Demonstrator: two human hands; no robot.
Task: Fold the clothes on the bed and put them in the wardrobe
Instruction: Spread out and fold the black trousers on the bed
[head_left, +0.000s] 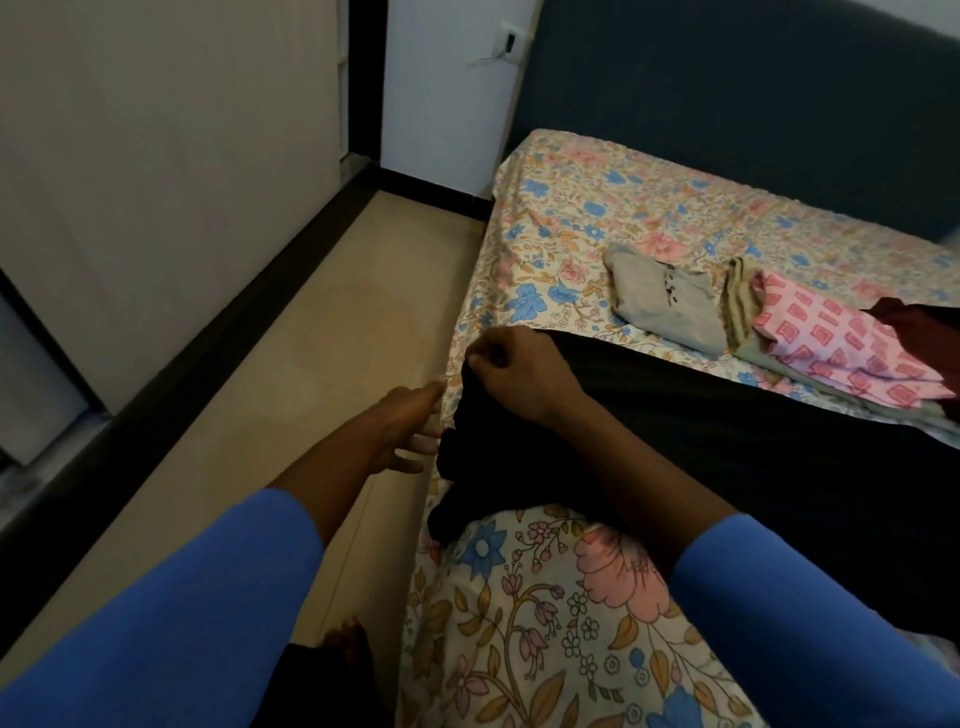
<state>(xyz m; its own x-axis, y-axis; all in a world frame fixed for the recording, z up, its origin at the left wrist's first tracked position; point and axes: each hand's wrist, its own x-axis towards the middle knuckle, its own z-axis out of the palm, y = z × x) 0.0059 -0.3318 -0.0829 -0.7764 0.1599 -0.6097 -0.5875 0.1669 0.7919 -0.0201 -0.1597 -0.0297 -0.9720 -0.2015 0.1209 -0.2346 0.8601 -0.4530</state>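
Two hands square the large black cloth garment (727, 441) on the floral-sheeted bed (545, 623), seemingly for folding: right hand (514, 371) pinching a corner, left hand (405, 431) reaching, fingers loosely spread.

- Floor (332, 322) strip open between pale panel (171, 171) and bed (597, 171) edge.
- Bed surface bare toward headboard (727, 104).
- Grey garment (665, 306) and pink pile (841, 348) crowd right side.
- Black garment (727, 441) spans the middle.

Beige floor (322, 332) — dark headboard (727, 104)
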